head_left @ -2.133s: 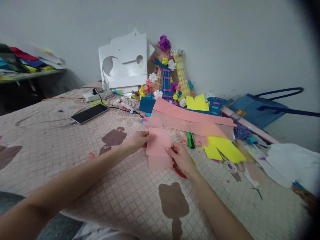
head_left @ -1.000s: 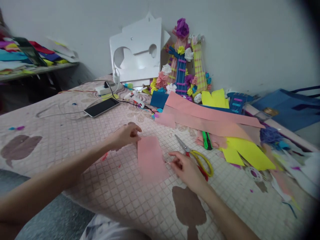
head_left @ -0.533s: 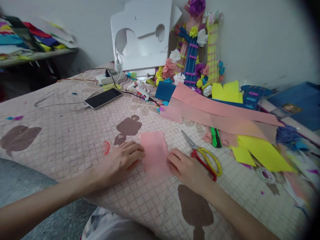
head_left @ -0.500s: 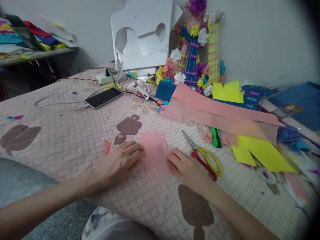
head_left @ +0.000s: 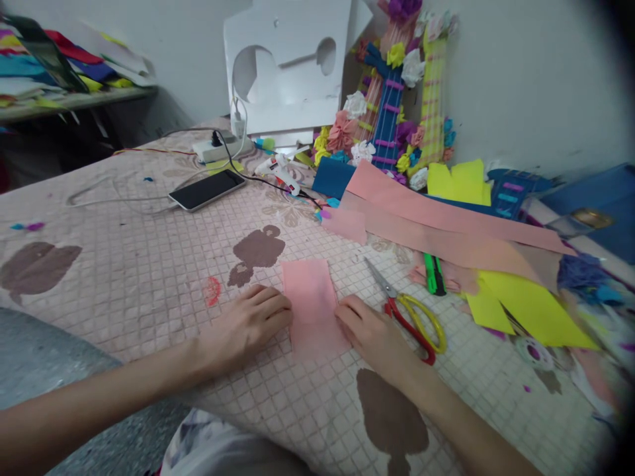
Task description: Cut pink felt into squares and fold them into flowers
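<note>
While both hands rest on the table, a pink sheet lies flat between them, near the front edge. It is a thin, smooth rectangle, denser in colour at its far end and sheerer, nearly see-through, at the near end. The left hand has its fingers loosely curled, tips at the sheet's left side; the right hand bends its fingers down at the right side. Whether either pinches the paper cannot be told.

The table has a pale lattice pattern, with flat brown patches. Just right of the right hand lie scissors, slim metal blades together, one loop red and one yellow. Beyond them are a green cutter, a slit yellow sheet and long, gently curving pink strips. Farther left sit a glossy black phone and a white glue gun. At the back edge, a stiff white board with rounded cutouts stands beside guitars trimmed with crumpled paper flowers.

Two seconds ago both hands gripped the sheet, and the right one hid most of the scissors; a second ago the right hand was clear of the paper. Since the last frame, hands and sheet have hardly shifted.
</note>
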Demonstrator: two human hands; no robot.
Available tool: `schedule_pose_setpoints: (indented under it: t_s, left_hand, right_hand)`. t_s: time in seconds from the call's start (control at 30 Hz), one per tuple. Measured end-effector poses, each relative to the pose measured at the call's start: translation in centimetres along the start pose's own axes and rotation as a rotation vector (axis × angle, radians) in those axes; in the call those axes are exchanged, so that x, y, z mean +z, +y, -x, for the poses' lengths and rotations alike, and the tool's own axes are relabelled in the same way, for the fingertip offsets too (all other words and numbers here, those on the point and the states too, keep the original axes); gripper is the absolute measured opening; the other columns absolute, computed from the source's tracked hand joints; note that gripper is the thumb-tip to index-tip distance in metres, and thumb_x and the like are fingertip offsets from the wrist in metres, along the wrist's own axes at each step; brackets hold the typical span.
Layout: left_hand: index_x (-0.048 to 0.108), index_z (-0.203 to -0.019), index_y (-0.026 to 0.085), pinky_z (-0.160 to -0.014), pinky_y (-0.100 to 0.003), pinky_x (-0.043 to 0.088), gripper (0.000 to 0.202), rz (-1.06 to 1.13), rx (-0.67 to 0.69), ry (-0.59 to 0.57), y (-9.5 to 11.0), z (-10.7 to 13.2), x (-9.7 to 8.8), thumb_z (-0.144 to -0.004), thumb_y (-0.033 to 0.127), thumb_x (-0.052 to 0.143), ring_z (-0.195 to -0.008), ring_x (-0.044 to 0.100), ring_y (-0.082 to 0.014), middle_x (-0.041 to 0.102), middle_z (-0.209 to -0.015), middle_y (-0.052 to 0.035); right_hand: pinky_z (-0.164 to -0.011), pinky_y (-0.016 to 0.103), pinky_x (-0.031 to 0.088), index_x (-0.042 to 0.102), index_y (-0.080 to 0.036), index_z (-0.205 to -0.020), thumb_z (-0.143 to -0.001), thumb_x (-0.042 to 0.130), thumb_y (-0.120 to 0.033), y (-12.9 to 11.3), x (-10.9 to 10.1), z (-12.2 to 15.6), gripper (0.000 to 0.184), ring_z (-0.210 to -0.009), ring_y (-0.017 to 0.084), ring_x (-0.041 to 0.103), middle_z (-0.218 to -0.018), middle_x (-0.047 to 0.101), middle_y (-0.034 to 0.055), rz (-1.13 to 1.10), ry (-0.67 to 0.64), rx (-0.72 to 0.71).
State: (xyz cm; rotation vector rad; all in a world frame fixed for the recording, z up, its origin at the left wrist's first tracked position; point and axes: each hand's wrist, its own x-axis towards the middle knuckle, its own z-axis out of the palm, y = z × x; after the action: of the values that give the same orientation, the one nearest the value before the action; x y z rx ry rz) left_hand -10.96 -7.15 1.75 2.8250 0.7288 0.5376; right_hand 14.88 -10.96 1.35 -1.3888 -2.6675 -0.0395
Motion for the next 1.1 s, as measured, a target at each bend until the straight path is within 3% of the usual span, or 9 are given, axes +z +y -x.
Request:
schedule_pose_setpoints:
  t_s: [0.33,0.63,0.8,0.93,1.1]
  left_hand:
    - [0.059,-0.096,0.014,-0.08,-0.035,0.041,0.026,-0.057,0.058,0.031,0.2,-0.2,0.1,-0.096,0.014,0.033,-0.09,0.053,-0.0185,0.062,-0.096,-0.0072]
    - [0.059,-0.096,0.012,-0.08,-0.036,0.041,0.03,-0.128,0.094,0.061,0.4,-0.1,0.1,-0.098,0.015,0.029,-0.087,0.054,-0.0183,0.063,-0.093,-0.0075]
    - [0.059,-0.096,0.012,-0.08,-0.036,0.041,0.028,-0.134,0.089,0.058,0.4,0.0,0.3,-0.097,0.015,0.031,-0.087,0.054,-0.0186,0.064,-0.093,-0.0077]
    - [0.059,-0.096,0.012,-0.081,-0.036,0.041,0.03,-0.139,0.09,0.071,0.4,0.0,0.4,-0.097,0.014,0.029,-0.087,0.054,-0.0188,0.064,-0.091,-0.0077]
    - [0.06,-0.093,0.011,-0.079,-0.036,0.042,0.032,-0.115,0.085,0.092,0.4,-0.1,0.3,-0.098,0.015,0.028,-0.084,0.055,-0.0186,0.064,-0.089,-0.0078]
  right_hand:
    - [-0.055,0.028,0.044,0.055,-0.017,-0.097,-0.086,0.045,-0.005,0.2,0.3,0.0,0.019,-0.07,0.014,0.056,-0.094,0.058,0.0039,0.009,-0.006,0.027]
    - [-0.058,0.028,0.048,0.057,-0.018,-0.1,-0.09,0.041,-0.011,0.1,0.1,0.2,0.021,-0.078,0.016,0.06,-0.098,0.059,0.0067,-0.084,0.039,0.052]
    - [-0.083,0.039,0.051,0.056,-0.017,-0.109,-0.092,0.042,-0.019,0.1,-0.4,-0.6,0.022,-0.099,0.022,0.058,-0.107,0.06,0.0107,-0.194,0.137,0.12]
    - [-0.104,0.049,0.039,0.043,-0.015,-0.134,-0.093,0.043,-0.028,0.3,-0.2,-2.4,0.043,-0.129,0.027,0.04,-0.136,0.048,0.0146,-0.204,0.036,0.048]
    - [-0.111,0.053,0.025,0.033,-0.013,-0.143,-0.095,0.039,-0.035,0.6,0.6,-3.6,0.053,-0.139,0.026,0.025,-0.147,0.036,0.0152,-0.204,-0.044,0.02]
